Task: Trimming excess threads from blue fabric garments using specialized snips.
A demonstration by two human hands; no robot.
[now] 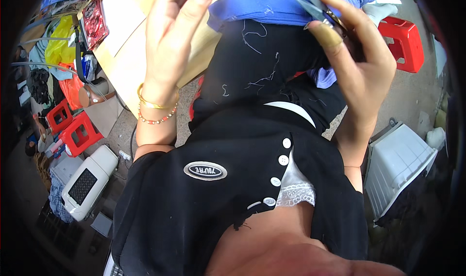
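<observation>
My right hand point(361, 62) is raised at the upper right, closed around small thread snips point(313, 8) whose blue-grey blades point up and left. A yellowish cover point(329, 34) wraps the tip of that thumb. My left hand point(177, 25) is lifted at the top, wearing a gold bangle and a beaded bracelet. Its fingertips run past the upper edge, so any grip there is hidden. Between the hands, a blue garment point(262, 8) with a ribbed edge lies across my knees, close to the snips. Loose pale threads point(264, 79) are scattered on my black trousers.
A light wooden table point(133, 64) stands at the left, bearing a red packet point(94, 23). Red stools point(405, 43) stand at the right and red stools point(80, 135) at the left. A white crate point(400, 166) sits at the lower right. Bags and cloths crowd the far left.
</observation>
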